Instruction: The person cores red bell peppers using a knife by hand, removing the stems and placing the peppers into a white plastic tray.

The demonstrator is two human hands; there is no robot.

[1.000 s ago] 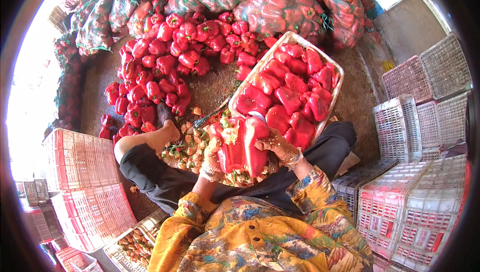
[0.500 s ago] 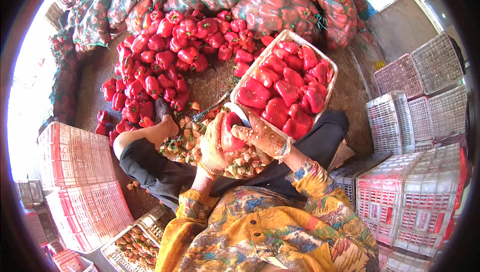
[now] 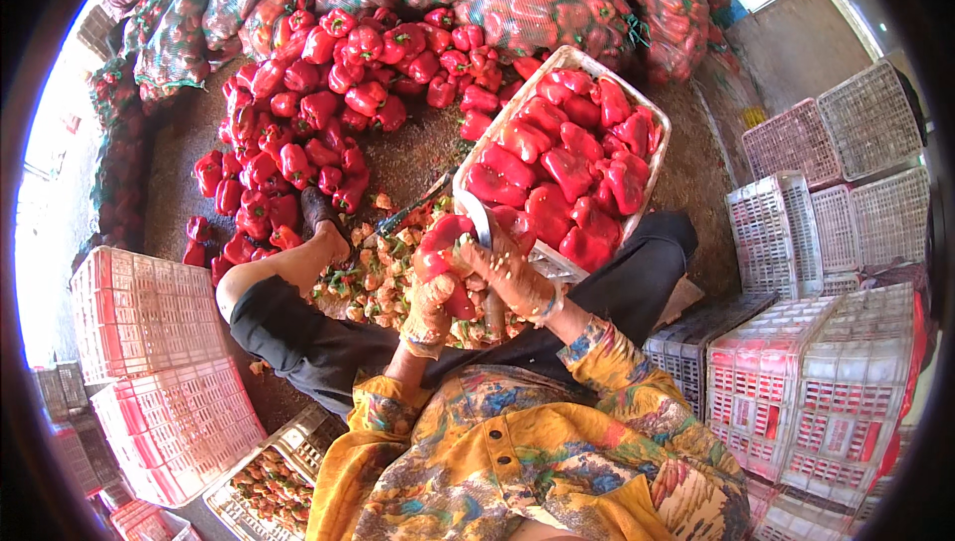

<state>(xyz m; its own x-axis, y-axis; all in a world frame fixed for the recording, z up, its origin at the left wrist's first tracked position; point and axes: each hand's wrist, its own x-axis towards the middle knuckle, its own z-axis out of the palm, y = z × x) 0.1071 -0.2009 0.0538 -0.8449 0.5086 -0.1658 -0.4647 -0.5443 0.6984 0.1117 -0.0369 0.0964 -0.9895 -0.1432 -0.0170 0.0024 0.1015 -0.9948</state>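
Note:
Low between my legs, my gloved left hand [image 3: 428,310] is closed around a red bell pepper [image 3: 436,247], its pale greenish end turned toward my right hand. My gloved right hand [image 3: 525,284] is closed at a curved, pale metal tool [image 3: 477,219], with its thumb and fingertips against the pepper. Part of the tool is hidden by the hand, so its full shape cannot be made out. Under both hands lies a heap of cut-off pepper cores and stems [image 3: 373,277]. Just beyond my right hand stands a white crate [image 3: 652,183] filled with red peppers [image 3: 567,168].
A large pile of whole red peppers [image 3: 318,108] spreads ahead on the floor. Full mesh sacks [image 3: 547,9] line the back. Stacked plastic crates stand left [image 3: 149,312] and right [image 3: 811,382]. A crate of cores [image 3: 269,491] sits lower left.
The pepper has turned and tilted in my left hand, so its pale end now shows. My right hand's fingers have shifted onto that end. The view has moved slightly.

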